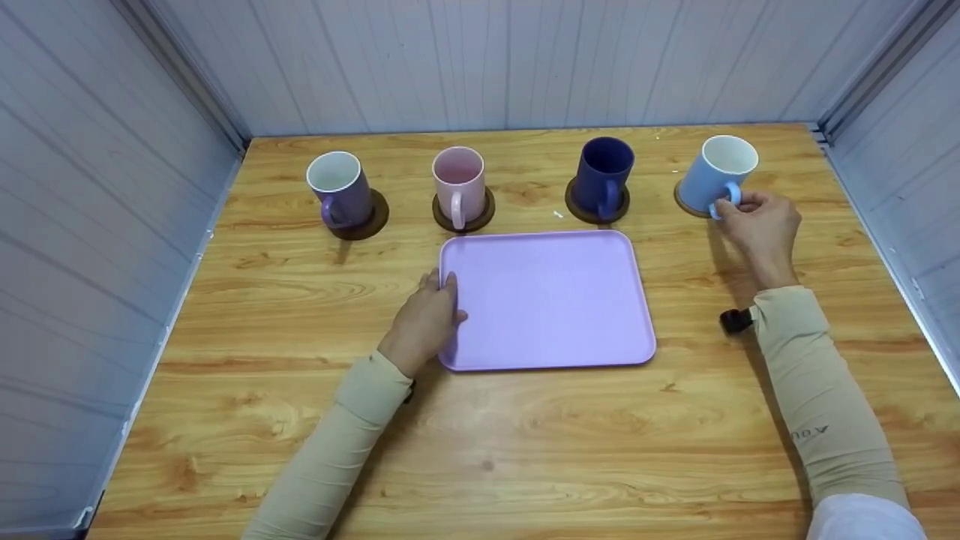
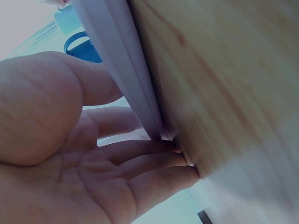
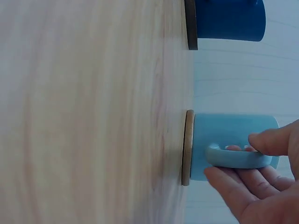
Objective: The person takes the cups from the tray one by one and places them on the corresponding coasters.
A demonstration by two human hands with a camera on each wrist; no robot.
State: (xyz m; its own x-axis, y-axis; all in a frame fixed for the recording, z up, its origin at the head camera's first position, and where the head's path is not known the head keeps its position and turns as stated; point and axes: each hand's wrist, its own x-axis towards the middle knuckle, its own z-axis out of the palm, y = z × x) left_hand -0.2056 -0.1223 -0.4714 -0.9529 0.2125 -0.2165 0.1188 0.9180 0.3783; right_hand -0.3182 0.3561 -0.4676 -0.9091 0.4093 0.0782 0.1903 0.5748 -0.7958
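Observation:
My right hand [image 1: 761, 225] pinches the handle of a light blue mug [image 3: 233, 128], thumb on one side and fingertips through the loop. The mug stands upright on a round brown wooden coaster [image 3: 188, 149] at the back right. My left hand [image 1: 426, 319] holds the left edge of a pink-purple rectangular tray [image 1: 551, 300]. Its thumb and index finger reach over the rim, while the other fingers lie along the outer side, their tips at the tabletop in the left wrist view. The tray lies flat, with nothing on it.
A purple mug [image 1: 356, 199], a pink mug [image 1: 469, 196] and a dark blue mug [image 1: 592, 187] stand on coasters in a row behind the tray. White panel walls [image 1: 480, 67] enclose the wooden table [image 1: 525, 450] at the back and sides.

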